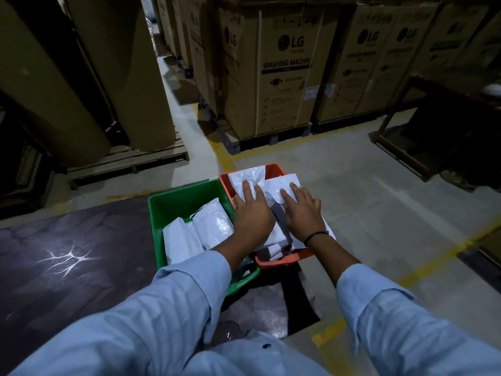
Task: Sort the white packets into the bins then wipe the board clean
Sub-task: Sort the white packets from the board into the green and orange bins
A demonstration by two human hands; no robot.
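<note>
Two bins stand side by side at the right end of a dark marbled board (67, 253): a green bin (173, 202) on the left and an orange bin (279, 260) on the right. The orange bin is piled with white packets (284, 181) that rise above its rim. My left hand (252, 210) lies flat, fingers spread, on the left part of that pile. My right hand (302, 213), a black band on its wrist, lies flat on the right part. More white packets (211, 226) lie inside the green bin.
Large LG washing machine cartons (276, 66) stand on pallets ahead. Big brown paper rolls (89, 71) sit on a wooden pallet at the left. A dark wooden frame (439, 126) stands at the right. Yellow lines mark the concrete floor (379, 202).
</note>
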